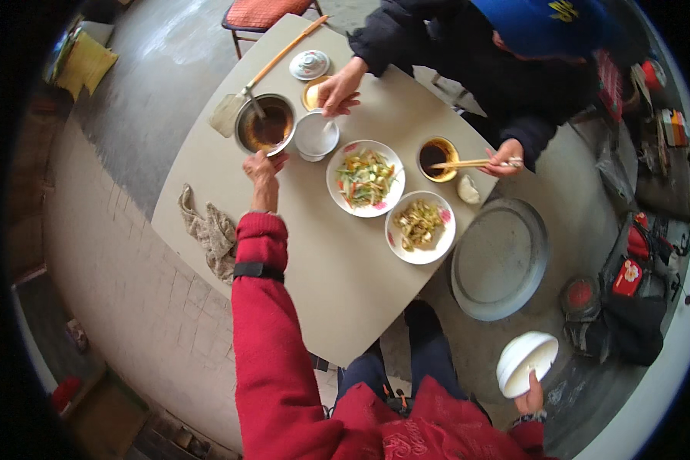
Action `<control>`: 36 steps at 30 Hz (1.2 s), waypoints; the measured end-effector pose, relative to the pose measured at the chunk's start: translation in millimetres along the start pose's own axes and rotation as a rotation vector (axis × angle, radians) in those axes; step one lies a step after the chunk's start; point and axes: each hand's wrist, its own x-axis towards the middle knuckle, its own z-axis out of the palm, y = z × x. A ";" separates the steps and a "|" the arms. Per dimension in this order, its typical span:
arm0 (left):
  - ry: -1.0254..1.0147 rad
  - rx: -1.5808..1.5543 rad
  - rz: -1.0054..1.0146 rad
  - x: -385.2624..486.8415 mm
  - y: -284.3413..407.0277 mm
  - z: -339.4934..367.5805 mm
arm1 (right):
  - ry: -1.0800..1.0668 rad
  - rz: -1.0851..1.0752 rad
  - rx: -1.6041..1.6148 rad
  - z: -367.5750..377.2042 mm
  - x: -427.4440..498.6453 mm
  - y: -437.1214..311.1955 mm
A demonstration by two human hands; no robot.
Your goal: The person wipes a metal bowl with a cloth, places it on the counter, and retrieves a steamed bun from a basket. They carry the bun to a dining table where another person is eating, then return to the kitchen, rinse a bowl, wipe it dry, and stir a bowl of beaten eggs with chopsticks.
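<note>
My left hand (263, 169) grips the near rim of a metal pot (241, 129) of dark brown liquid, which has a ladle's metal handle or spoon standing in it. Away from the table, down at the right, my right hand (531, 397) holds a white bowl (520, 359) tilted on its side, thumb over the rim. Beside the pot stands a pale bowl or small pot (316, 136). A plate of shredded vegetables (365, 178) and a smaller plate of cooked food (420, 227) lie to the right of my left hand.
Across the table (322, 276), a person in dark clothes holds chopsticks (463, 164) in a bowl of dark sauce (436, 158); their other hand (340, 89) reaches over the tabletop. A wooden-handled spatula (282, 54), lidded dish (309, 64) and cloth (210, 236) lie there. A large round metal tray (500, 259) stands lower.
</note>
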 end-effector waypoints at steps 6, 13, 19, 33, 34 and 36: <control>-0.158 0.116 0.124 -108.3 10.2 -76.7 | -0.022 -0.066 -0.053 -11.1 46.8 -7.5; -0.076 0.052 0.234 -313.0 -22.6 -179.7 | -0.425 -0.174 -0.264 1.6 122.6 -26.7; 0.041 -0.032 0.031 -502.8 -40.6 -243.3 | -0.681 -0.214 -0.570 43.8 121.4 -50.1; 0.839 -0.429 0.409 -983.0 -137.2 -312.3 | -1.386 0.096 -0.981 99.0 -90.9 62.5; 0.928 -0.491 0.365 -1011.6 -152.8 -321.4 | -1.420 0.215 -0.949 93.0 -102.2 92.7; 1.137 -0.594 0.333 -1079.6 -183.6 -325.3 | -1.515 0.467 -0.959 73.5 -133.6 147.2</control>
